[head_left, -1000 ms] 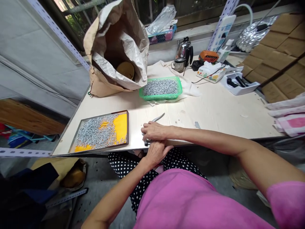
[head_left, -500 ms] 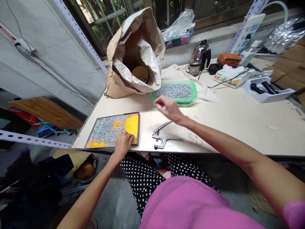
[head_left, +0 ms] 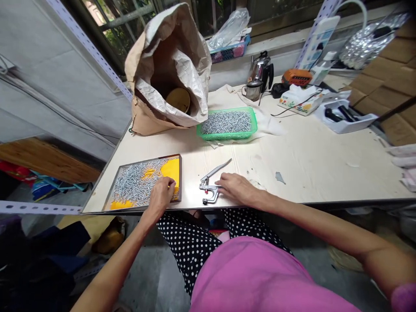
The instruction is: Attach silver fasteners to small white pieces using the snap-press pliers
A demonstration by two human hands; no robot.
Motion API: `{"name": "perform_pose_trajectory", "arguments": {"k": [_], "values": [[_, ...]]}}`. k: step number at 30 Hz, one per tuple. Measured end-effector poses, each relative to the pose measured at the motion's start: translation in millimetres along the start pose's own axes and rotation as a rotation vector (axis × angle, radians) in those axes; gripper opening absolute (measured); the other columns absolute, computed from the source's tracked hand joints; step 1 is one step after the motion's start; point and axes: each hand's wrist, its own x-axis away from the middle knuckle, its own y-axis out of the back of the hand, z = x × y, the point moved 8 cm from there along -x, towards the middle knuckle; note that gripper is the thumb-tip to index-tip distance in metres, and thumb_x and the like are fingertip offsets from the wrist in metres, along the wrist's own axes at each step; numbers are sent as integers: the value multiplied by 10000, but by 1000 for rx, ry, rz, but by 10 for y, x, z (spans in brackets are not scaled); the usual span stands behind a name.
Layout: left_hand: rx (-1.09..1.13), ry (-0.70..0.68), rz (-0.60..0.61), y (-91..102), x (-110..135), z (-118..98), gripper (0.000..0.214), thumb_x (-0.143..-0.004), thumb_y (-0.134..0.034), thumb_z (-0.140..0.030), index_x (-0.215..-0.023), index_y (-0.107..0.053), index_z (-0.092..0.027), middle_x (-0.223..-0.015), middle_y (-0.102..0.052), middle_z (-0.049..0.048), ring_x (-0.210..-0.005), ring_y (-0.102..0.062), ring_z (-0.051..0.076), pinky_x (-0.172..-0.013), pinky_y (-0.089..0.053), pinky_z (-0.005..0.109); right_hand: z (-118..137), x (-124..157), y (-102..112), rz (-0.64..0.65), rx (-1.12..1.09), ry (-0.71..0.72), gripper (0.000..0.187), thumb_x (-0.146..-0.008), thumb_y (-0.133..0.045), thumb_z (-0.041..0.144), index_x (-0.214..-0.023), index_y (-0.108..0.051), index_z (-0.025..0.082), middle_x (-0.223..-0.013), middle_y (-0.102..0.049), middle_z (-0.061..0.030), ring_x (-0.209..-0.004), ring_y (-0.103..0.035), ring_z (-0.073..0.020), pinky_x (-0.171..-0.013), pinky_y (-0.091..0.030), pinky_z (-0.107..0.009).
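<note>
My left hand (head_left: 161, 193) is over the right part of a shallow tray (head_left: 180, 177) with a yellow bottom, its thumb and fingers pinched together. Whatever is between those fingertips is too small to make out. Many small silver metal pins (head_left: 133, 184) lie heaped in the tray. Just right of it, a pair of silver hand pliers (head_left: 212, 190) with a spring and C-shaped jaws lies on the table, handles spread. My right hand (head_left: 237, 188) is closed over the lower handle and hides most of it; the upper handle sticks out free.
Behind the pliers, a green plastic basket (head_left: 227, 136) holds more silver pins. A large open paper sack (head_left: 152, 117) stands at the back left. Farther right are a steel kettle (head_left: 258, 71), a tissue box (head_left: 299, 104) and a white tray (head_left: 351, 125). A grey scrap (head_left: 280, 177) lies on the table.
My right hand has come down from in front of the green basket to the pliers' lower handle. My left hand stays pinched over the tray. The view has shifted slightly right.
</note>
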Motion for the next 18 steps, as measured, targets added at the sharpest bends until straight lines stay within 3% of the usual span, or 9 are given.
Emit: {"name": "perform_pose_trajectory", "arguments": {"k": [3, 8, 13, 18], "values": [[280, 23, -8, 29, 103, -231, 212, -862, -592, -335, -887, -739, -184, -838, -743, 58, -736, -670, 199, -738, -517, 304, 47, 25, -204, 114, 120, -82, 190, -1005, -559, 245, -1067, -693, 125, -1060, -653, -118, -941, -602, -218, -767, -415, -325], [594, 145, 161, -444, 215, -610, 247, -780, -640, -415, -801, -736, -188, -667, -690, 15, -534, -577, 144, -527, -428, 251, -37, -47, -241, 115, 205, -61, 224, -1045, -434, 176, -1066, -654, 145, -1079, -649, -99, -961, -582, -206, -797, -347, -340], [800, 366, 265, -872, 205, -512, 329, -670, -734, -488, -727, -701, -165, -492, -560, -38, -429, -441, 98, -450, -305, 223, -46, -18, -282, 90, 268, -4, 259, -1046, -372, 119, -1079, -628, 138, -1079, -647, -104, -940, -566, -201, -797, -301, -356], [823, 445, 319, -944, 236, -476, 337, -628, -760, -478, -703, -690, -158, -474, -549, -41, -420, -416, 86, -438, -286, 218, -62, -25, -320, 107, 272, 0, 276, -1047, -357, 120, -1098, -627, 134, -1078, -647, -114, -926, -579, -207, -785, -294, -366]]}}
